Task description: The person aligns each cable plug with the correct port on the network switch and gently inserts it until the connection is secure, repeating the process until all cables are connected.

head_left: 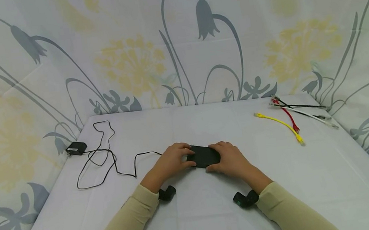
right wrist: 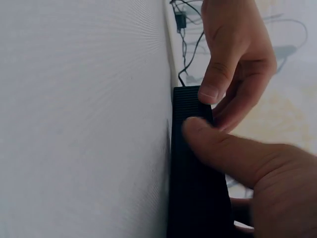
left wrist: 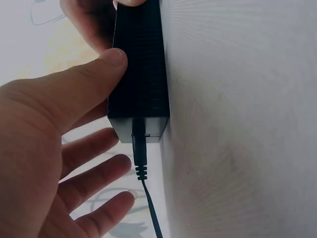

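Near the middle of the white table, a flat black box [head_left: 204,156] with ribbed sides lies between both hands. My left hand [head_left: 172,158] grips its left end, thumb on the near side and index finger at the far side; the other fingers are spread beside the end in the left wrist view. At the right end, my right hand [head_left: 233,159] holds the box with its thumb on the near ribbed side and fingers at the far side. A black plug [left wrist: 140,153] sits in the box's left end, its thin cable trailing away.
At the back left edge lies a black power adapter [head_left: 76,148], its cord [head_left: 98,186] looped loosely toward the box. Toward the back right are a yellow network cable [head_left: 280,120], a red cable [head_left: 290,117], and several black and white ones. A patterned curtain [head_left: 183,46] stands behind the table.
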A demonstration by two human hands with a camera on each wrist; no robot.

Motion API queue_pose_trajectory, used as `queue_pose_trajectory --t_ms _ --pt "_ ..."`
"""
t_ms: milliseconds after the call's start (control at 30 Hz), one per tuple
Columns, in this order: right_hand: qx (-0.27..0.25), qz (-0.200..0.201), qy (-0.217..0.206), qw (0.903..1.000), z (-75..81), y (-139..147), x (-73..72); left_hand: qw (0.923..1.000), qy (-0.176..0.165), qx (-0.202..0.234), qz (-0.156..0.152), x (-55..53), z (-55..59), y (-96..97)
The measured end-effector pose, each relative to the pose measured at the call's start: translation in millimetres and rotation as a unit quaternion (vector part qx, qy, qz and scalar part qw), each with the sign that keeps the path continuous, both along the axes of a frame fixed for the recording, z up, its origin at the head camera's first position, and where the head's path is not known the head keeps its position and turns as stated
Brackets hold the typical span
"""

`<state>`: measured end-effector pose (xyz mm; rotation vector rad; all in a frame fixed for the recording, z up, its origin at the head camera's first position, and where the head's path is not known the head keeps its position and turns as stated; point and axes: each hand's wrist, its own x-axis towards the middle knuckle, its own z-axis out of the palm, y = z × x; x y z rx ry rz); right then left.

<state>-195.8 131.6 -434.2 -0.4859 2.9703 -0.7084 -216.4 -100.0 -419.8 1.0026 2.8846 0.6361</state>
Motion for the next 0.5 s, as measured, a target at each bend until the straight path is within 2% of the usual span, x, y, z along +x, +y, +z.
queue_pose_trajectory --t_ms 233,500 --pt "-0.015 0.008 -0.013 0.9998 5.0 -1 2.5 1.0000 -0.007 0.004 0.006 -4.0 -3.0 -7.1" --pt "-0.033 0.004 -0.059 0.9977 7.2 -3 0.7 0.9994 -0.028 0.017 -0.014 -8.9 -2.8 -16.0"
